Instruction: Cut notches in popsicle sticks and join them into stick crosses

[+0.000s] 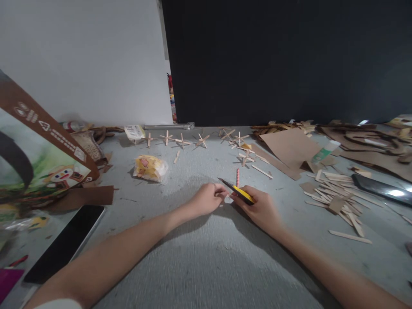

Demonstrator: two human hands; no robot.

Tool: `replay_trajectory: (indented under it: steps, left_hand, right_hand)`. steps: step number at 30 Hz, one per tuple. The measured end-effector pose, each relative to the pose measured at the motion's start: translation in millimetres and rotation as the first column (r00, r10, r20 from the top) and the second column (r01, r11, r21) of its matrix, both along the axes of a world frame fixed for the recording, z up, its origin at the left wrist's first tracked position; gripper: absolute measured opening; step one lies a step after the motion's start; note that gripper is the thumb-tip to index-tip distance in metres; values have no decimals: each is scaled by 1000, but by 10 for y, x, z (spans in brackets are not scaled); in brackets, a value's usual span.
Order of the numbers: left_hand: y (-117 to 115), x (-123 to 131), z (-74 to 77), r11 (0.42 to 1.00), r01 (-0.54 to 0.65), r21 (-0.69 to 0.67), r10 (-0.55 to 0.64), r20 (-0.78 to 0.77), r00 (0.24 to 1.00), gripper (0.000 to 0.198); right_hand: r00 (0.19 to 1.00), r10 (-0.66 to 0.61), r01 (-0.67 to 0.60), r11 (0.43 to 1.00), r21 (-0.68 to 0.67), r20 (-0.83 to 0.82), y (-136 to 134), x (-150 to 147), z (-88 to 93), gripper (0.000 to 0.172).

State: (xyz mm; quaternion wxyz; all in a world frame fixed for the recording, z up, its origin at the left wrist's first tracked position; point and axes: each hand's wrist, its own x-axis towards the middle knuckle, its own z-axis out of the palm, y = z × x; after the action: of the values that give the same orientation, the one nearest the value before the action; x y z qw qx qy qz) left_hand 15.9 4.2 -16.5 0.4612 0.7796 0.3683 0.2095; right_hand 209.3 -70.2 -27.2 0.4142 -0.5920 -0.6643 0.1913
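My right hand [260,207] is closed around a yellow and black utility knife [243,194], its dark blade pointing up and to the left. Close by, my left hand [208,198] is in a pinch, fingertips almost meeting those of the right hand. A tiny pale bit shows between the two hands, too small to name. Just beyond the knife, a thin pink-and-white striped stick [237,177] stands up, its lower end hidden. Farther back, several crossed wooden sticks [202,140] are joined into star-like shapes on the grey table [206,266].
Loose wooden sticks [337,197] lie in a pile at right, beside a black glossy object [383,190]. Behind them are cardboard [291,146] and a green-and-white tube [325,152]. At left are a yellow wrapped packet [150,168], a phone [66,244] and a printed bag [48,146].
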Motion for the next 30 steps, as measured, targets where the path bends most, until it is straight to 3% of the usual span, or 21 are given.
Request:
replay_trajectory:
  steps: [7,14,21,30]
  left_hand:
    - [-7,8,-7,998,-9,60,9,13,1000,21]
    - [-39,4,-9,1000,-12,25,11,39,999,26]
    - [-92,16,-45,990,-119,73,113,77,991,27]
    - [-240,38,19,956,-213,202,205,59,977,30]
  right_hand:
    - [1000,-2,2,997,-76,4,40,5,-8,28]
    - [999,26,-21,995,-98,48,38,-4,11,27]
    - [998,-39,44,994,-99,50,59,-86,-9,22]
    - [994,-112,110,989,-97,-13,-2,-203,-3,26]
